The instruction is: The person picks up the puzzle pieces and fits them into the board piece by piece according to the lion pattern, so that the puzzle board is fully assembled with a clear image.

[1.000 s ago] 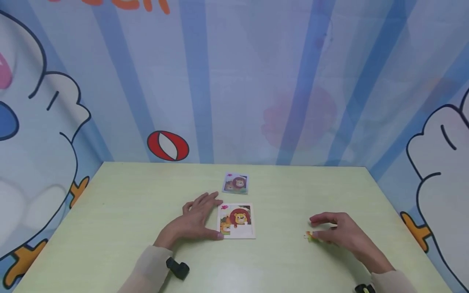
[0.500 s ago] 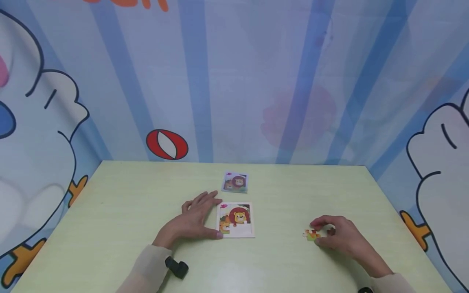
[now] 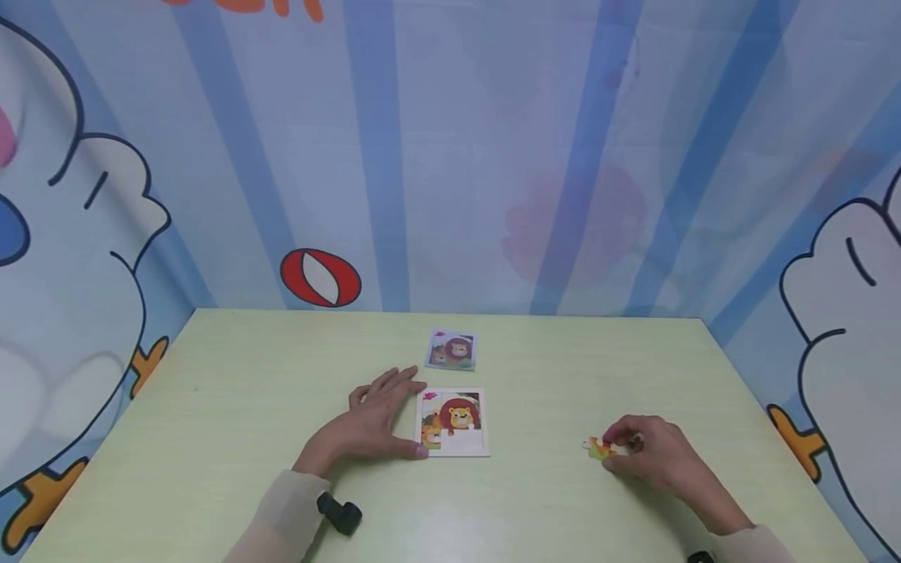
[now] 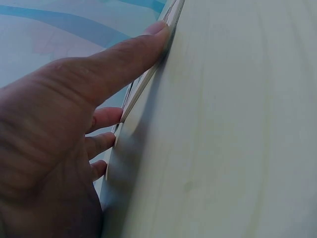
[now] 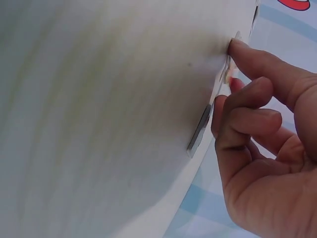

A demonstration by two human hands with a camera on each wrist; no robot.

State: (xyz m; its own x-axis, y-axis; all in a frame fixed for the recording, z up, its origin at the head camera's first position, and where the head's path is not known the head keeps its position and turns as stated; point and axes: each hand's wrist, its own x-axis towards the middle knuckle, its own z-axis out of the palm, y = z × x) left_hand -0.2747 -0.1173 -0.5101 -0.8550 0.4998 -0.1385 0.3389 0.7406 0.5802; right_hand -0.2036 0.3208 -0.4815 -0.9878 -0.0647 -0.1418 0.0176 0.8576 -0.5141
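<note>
A jigsaw puzzle tray (image 3: 464, 446) with a white frame shows a lion and a cub, with bare white at its lower right. My left hand (image 3: 376, 422) lies spread along the tray's left side, thumb at the near corner and forefinger at the far one; the left wrist view has the thumb on the tray's edge. Away to the right, my right hand (image 3: 651, 453) pinches a small yellow-green puzzle piece (image 3: 598, 449) between thumb and forefinger, low over the tabletop. The right wrist view shows its other fingers curled, partly hiding the piece (image 5: 228, 74).
Behind the tray lies a picture card (image 3: 452, 352) with the same lion scene. A thin dark-edged flat thing (image 5: 199, 131) sits by the right fingers; its kind is unclear. The pale table (image 3: 267, 367) ends at a printed backdrop (image 3: 464, 156).
The right forefinger has come down from above the puzzle piece to meet it opposite the thumb. The piece has turned slightly in the last half second. The left hand and the tray stay put.
</note>
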